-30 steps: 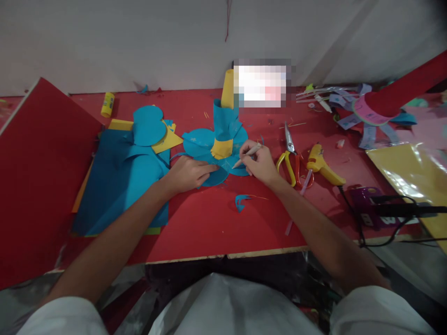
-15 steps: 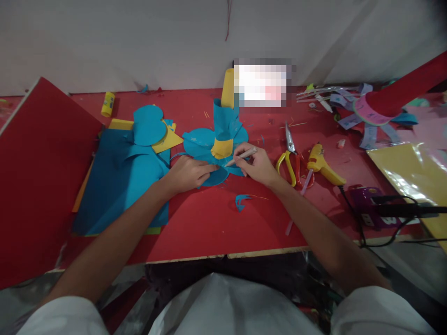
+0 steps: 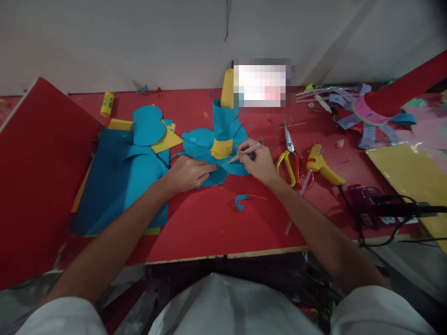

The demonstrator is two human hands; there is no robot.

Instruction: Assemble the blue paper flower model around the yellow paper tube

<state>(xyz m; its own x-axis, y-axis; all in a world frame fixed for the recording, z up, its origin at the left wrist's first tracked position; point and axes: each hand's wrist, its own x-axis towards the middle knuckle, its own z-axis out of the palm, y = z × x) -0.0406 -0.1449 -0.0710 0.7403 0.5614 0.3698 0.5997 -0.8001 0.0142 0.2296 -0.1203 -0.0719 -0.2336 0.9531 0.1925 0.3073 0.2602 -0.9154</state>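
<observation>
A blue paper flower [image 3: 198, 140] with rounded petals lies in the middle of the red table. From its centre rises a blue paper tube [image 3: 220, 118] with a yellow paper band [image 3: 222, 148] round its base. My left hand [image 3: 188, 173] rests on the front petal, index finger stretched flat on the paper and the other fingers loosely bent, holding nothing. Between the thumb and fingers of my right hand [image 3: 260, 163] is a whitish pen [image 3: 249, 149], its tip at the petals just in front of the yellow band. Pale drawn marks show on the petals.
Blue sheets [image 3: 101, 186] and heart-like cutouts [image 3: 148, 128] lie left, beside a leaning red board [image 3: 42, 177]. A glue stick [image 3: 107, 104] stands behind. Scissors [image 3: 289, 153], a yellow glue gun [image 3: 323, 166] and a purple power strip [image 3: 365, 200] lie right; a blue scrap [image 3: 240, 203] lies in front.
My right hand and the pen have shifted slightly to the right and away from me over the petals. My left hand stays in place on the paper.
</observation>
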